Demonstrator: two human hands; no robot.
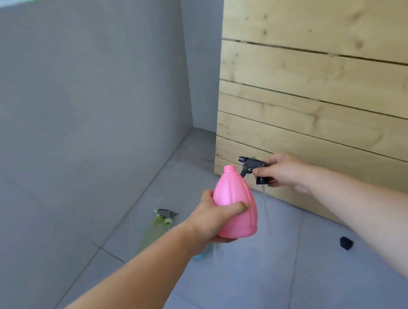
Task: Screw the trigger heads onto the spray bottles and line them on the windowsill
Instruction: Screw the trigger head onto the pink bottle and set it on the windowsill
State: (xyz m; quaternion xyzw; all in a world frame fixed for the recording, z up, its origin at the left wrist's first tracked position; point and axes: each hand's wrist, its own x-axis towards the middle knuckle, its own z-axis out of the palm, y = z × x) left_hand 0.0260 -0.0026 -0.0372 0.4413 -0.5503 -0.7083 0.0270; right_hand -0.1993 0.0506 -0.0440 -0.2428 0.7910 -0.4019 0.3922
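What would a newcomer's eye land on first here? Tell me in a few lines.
First, the pink bottle at centre, neck open, held upright in the left hand. Just right of it, the right hand has a grip on a black trigger head with its clear tube hanging down. Behind them, a wooden plank panel leans at right; a green bottle lies on the tiled floor.

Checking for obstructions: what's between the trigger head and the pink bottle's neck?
Nothing: in the head view, only a bare gap separates the trigger head from the pink bottle.
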